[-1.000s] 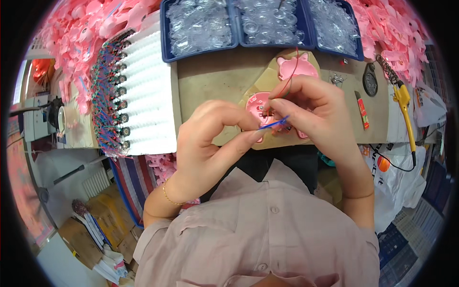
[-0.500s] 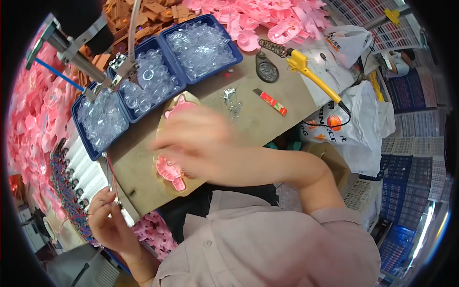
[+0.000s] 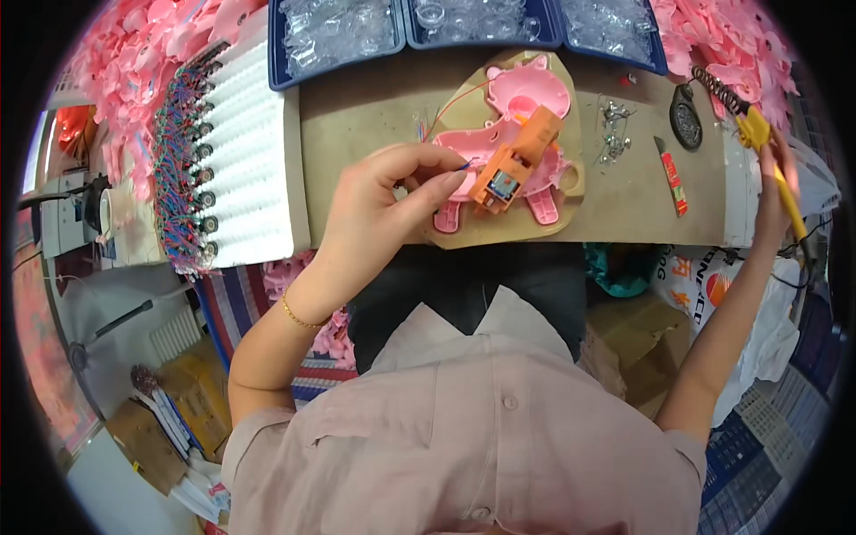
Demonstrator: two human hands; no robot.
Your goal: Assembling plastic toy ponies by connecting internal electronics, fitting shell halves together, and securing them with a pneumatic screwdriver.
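Note:
At the middle of the table a pink animal-shaped plastic shell (image 3: 526, 92) lies in a tan holder (image 3: 572, 134). On top of it rests an orange plastic housing (image 3: 535, 134) with a small circuit board (image 3: 502, 185) at its near end. My left hand (image 3: 383, 196) is beside the housing's left side, thumb and forefinger pinched on a thin dark wire (image 3: 465, 167). A red wire runs over the shell's upper left. At the far right, my right hand (image 3: 777, 174) is closed around the yellow soldering iron (image 3: 788, 198), whose tip end is at the coiled spring holder (image 3: 713, 85).
Blue trays (image 3: 406, 43) of clear plastic parts line the back. A white foam tray (image 3: 254, 160) with rows of wired round parts stands left. A red cutter knife (image 3: 670, 183), a dark oval dish (image 3: 686, 120) and metal scraps (image 3: 615, 129) lie right of the holder.
The view has turned. My right hand went from over the holder to the soldering iron. My left hand moved from the table's left edge to the shell, where the orange housing now shows.

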